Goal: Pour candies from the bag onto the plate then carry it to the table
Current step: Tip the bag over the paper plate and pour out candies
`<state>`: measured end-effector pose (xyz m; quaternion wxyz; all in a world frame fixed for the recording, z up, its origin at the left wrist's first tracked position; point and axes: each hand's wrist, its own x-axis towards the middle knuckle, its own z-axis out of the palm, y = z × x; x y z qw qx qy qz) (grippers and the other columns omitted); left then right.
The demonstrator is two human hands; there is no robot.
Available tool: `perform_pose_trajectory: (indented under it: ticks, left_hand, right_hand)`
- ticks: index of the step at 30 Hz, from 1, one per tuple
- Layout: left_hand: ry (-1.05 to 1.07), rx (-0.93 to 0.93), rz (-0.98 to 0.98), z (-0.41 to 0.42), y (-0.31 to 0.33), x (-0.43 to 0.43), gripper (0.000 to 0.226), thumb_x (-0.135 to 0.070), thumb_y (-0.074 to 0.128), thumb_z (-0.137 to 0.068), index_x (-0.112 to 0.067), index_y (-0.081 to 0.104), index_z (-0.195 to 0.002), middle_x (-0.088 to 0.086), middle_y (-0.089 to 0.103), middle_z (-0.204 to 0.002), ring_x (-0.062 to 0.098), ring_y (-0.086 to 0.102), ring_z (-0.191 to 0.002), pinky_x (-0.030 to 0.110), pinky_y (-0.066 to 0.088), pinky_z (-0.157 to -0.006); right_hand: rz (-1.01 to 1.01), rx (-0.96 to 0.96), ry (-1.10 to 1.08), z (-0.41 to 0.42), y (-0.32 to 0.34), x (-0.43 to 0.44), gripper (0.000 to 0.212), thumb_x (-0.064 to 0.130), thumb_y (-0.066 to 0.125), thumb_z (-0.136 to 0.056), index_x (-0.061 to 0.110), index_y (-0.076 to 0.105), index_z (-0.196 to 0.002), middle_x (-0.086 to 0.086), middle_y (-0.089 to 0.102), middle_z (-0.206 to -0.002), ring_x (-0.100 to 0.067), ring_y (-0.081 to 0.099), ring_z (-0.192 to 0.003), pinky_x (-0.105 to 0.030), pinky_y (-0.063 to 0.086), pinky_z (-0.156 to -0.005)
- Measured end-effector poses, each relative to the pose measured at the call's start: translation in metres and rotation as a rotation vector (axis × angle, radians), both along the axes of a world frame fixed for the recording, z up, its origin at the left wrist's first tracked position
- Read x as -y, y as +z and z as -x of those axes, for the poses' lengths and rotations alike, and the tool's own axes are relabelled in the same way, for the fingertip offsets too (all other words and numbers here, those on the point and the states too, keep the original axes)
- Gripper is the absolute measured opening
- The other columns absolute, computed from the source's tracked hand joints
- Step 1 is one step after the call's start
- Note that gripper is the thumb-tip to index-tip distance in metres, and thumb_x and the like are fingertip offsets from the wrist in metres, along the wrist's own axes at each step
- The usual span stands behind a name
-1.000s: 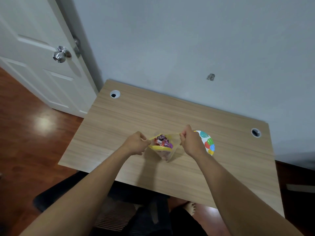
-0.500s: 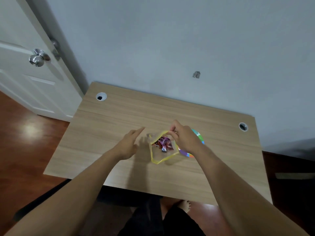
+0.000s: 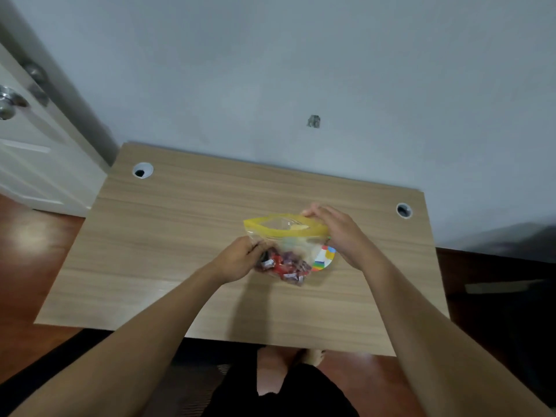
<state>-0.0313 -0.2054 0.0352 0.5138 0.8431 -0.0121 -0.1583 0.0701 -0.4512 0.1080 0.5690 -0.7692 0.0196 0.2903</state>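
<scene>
A clear zip bag (image 3: 288,239) with a yellow top band hangs over the middle of the wooden desk (image 3: 186,224), its mouth gaping. Wrapped red and purple candies (image 3: 284,266) fill its lower part. My left hand (image 3: 237,261) grips the bag's lower left side by the candies. My right hand (image 3: 337,233) pinches the right end of the yellow band. A plate with a multicoloured rim (image 3: 325,260) lies on the desk behind and below the bag, mostly hidden by the bag and my right hand.
The desk stands against a pale blue wall and has two round cable holes (image 3: 142,170) (image 3: 403,210). A white door with a metal knob (image 3: 9,104) is at the left. Dark wood floor surrounds the desk; my legs show below its front edge.
The left hand, open beside the bag half a second ago, now grips its lower side. The bag has been turned and lifted, with its yellow mouth now at the top.
</scene>
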Motion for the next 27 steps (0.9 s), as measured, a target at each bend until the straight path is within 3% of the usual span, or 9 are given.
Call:
perform_pose_trajectory:
  ticks: [2,4,8,11,13,15,17,21,27]
  left_hand:
    - [0.045,-0.055,0.068,-0.002,0.001,0.013,0.066,-0.075,0.039,-0.102,-0.019,0.075,-0.105,0.01,0.079,-0.1,0.017,0.072,-0.092,0.039,0.055,-0.094]
    - [0.104,-0.104,0.085,-0.004,0.002,0.03,0.076,-0.085,0.036,-0.093,-0.016,0.069,-0.089,0.0,0.069,-0.073,0.011,0.059,-0.069,0.039,0.048,-0.073]
    - [0.09,-0.164,0.07,-0.012,0.0,0.064,0.048,-0.041,0.037,-0.116,-0.01,0.074,-0.113,-0.016,0.045,-0.043,0.0,0.044,-0.045,0.018,0.035,-0.055]
    - [0.075,-0.25,0.073,-0.015,-0.014,0.087,0.05,-0.043,0.036,-0.114,-0.013,0.07,-0.095,-0.017,0.049,-0.04,-0.001,0.049,-0.043,0.02,0.039,-0.055]
    - [0.102,-0.331,0.159,-0.016,-0.027,0.098,0.056,-0.052,0.037,-0.114,-0.01,0.073,-0.111,-0.019,0.064,-0.061,-0.005,0.06,-0.06,0.019,0.049,-0.069]
    - [0.121,-0.379,0.219,-0.017,-0.036,0.11,0.057,-0.06,0.034,-0.112,-0.026,0.069,-0.142,-0.006,0.075,-0.105,0.003,0.072,-0.092,0.028,0.059,-0.091]
    - [0.16,-0.374,0.264,-0.019,-0.045,0.119,0.047,-0.047,0.032,-0.116,-0.034,0.061,-0.15,-0.01,0.074,-0.124,-0.015,0.071,-0.103,0.013,0.055,-0.096]
    - [0.186,-0.421,0.254,-0.028,-0.056,0.14,0.04,-0.054,0.036,-0.113,-0.041,0.065,-0.135,-0.023,0.074,-0.126,-0.023,0.065,-0.108,0.02,0.048,-0.108]
    - [0.301,-0.518,0.216,-0.03,-0.078,0.154,0.057,-0.071,0.042,-0.104,-0.039,0.056,-0.15,-0.01,0.071,-0.141,0.014,0.065,-0.134,0.04,0.048,-0.119]
  right_hand:
    - [-0.109,-0.137,-0.112,-0.002,-0.01,0.018,0.051,0.061,0.054,-0.104,0.02,0.08,-0.119,-0.003,0.082,-0.118,-0.018,0.077,-0.104,-0.037,0.06,-0.088]
    - [-0.137,-0.229,-0.161,0.002,-0.027,0.034,0.067,0.073,0.049,-0.1,0.018,0.077,-0.127,-0.009,0.082,-0.121,-0.025,0.078,-0.111,-0.045,0.056,-0.103]
    - [-0.075,-0.3,-0.162,0.018,-0.061,0.051,0.096,0.093,0.029,-0.091,0.02,0.074,-0.135,-0.008,0.08,-0.128,-0.024,0.075,-0.122,-0.049,0.049,-0.112]
    - [0.004,-0.294,-0.052,0.025,-0.088,0.064,0.102,0.102,0.024,-0.083,0.03,0.075,-0.135,-0.002,0.079,-0.131,-0.022,0.07,-0.132,-0.052,0.043,-0.122]
    - [0.07,-0.232,0.021,0.031,-0.092,0.072,0.086,0.097,0.026,-0.089,0.041,0.072,-0.137,0.009,0.078,-0.132,-0.015,0.068,-0.133,-0.048,0.044,-0.122]
    - [0.105,-0.169,0.043,0.036,-0.089,0.08,0.073,0.092,0.03,-0.093,0.049,0.067,-0.139,0.017,0.074,-0.136,-0.007,0.066,-0.133,-0.046,0.044,-0.122]
    - [0.117,-0.14,0.045,0.039,-0.096,0.089,0.068,0.091,0.036,-0.093,0.051,0.063,-0.141,0.02,0.073,-0.136,-0.003,0.065,-0.132,-0.044,0.046,-0.122]
    - [0.182,-0.086,0.02,0.039,-0.116,0.102,0.068,0.089,0.043,-0.091,0.042,0.067,-0.134,0.019,0.077,-0.127,-0.002,0.07,-0.123,-0.038,0.051,-0.114]
    - [0.344,-0.084,0.052,0.04,-0.142,0.108,0.045,0.061,0.048,-0.105,0.026,0.067,-0.129,0.001,0.075,-0.128,-0.018,0.068,-0.119,-0.035,0.05,-0.098]
